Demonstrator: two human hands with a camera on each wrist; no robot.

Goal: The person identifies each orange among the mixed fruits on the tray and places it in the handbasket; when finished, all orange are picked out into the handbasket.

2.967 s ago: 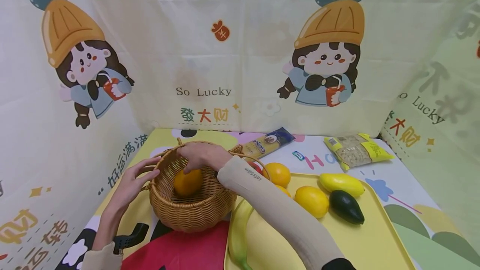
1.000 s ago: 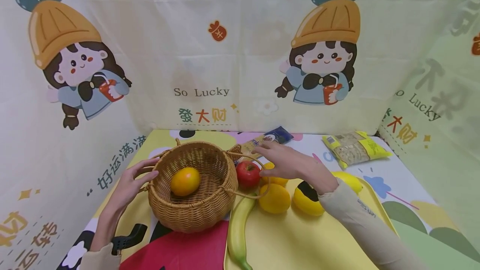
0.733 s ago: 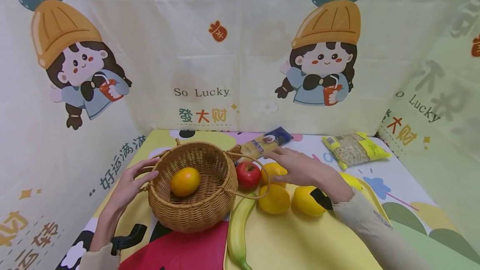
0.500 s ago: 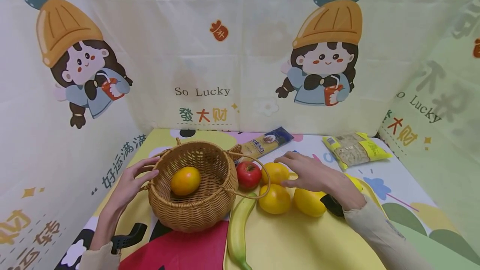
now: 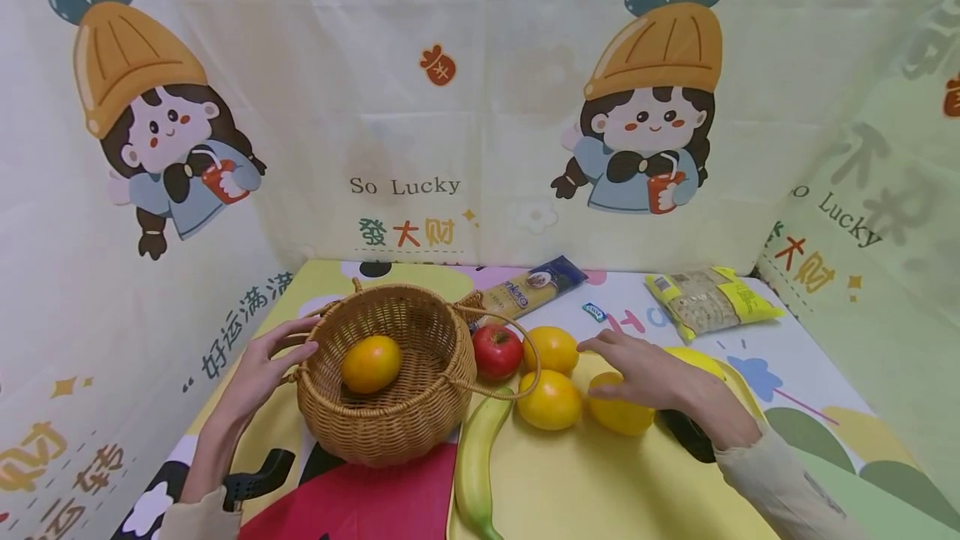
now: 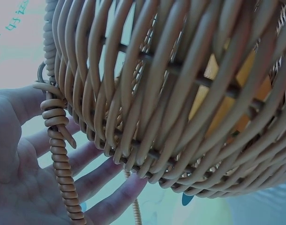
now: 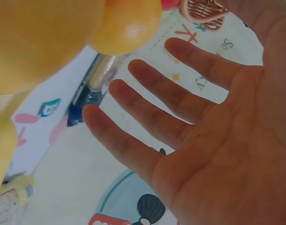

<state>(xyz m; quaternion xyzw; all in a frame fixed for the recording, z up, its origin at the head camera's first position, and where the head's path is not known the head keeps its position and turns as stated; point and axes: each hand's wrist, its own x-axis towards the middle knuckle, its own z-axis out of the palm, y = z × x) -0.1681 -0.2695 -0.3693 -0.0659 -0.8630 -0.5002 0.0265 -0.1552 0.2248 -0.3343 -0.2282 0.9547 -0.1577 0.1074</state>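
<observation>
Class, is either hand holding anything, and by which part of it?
Nothing is plainly held: the left hand touches the basket at its outer side, near a handle; the right hand, fingers spread, holds nothing.

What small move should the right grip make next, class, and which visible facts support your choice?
Probably lower the right grip and close it round the yellow fruit that it partly covers in the head view. That grip is empty and spread, while the left grip touches the wicker basket, where one orange-yellow fruit lies with room beside it.
</observation>
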